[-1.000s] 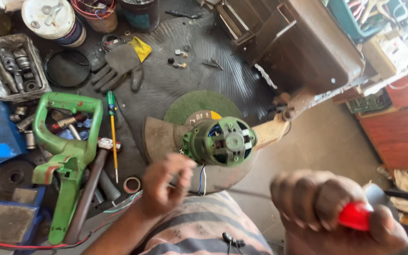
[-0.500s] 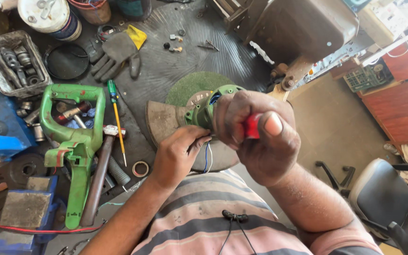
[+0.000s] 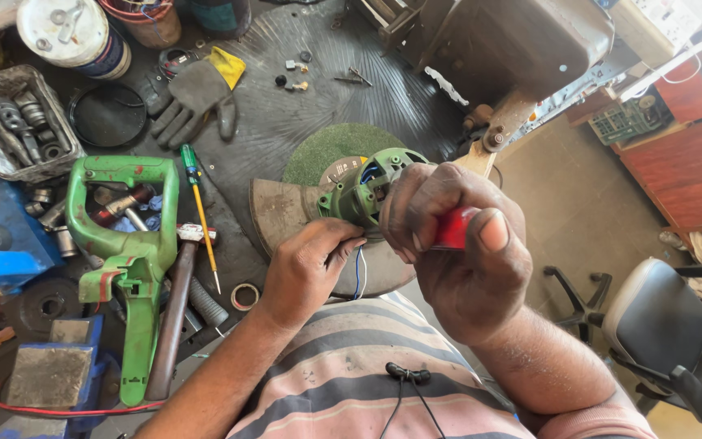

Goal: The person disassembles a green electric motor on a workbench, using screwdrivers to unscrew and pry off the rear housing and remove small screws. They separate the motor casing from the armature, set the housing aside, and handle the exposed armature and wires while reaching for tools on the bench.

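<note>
Hands meet at frame centre over a green motor housing (image 3: 357, 195), which sits on a round disc (image 3: 286, 213) on the dark counter (image 3: 286, 114). Right hand (image 3: 457, 244) has its grip closed around a red-handled tool (image 3: 453, 228), tip hidden at the housing. Left hand (image 3: 306, 268) pinches narrow at blue and white wires (image 3: 358, 276) just under the housing. Green tool body (image 3: 127, 244), hammer (image 3: 176, 301), screwdriver (image 3: 201, 215) lie left; grey glove (image 3: 192, 97) upper left.

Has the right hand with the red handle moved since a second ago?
Yes. The right hand went from bottom right up to the green motor housing.
</note>
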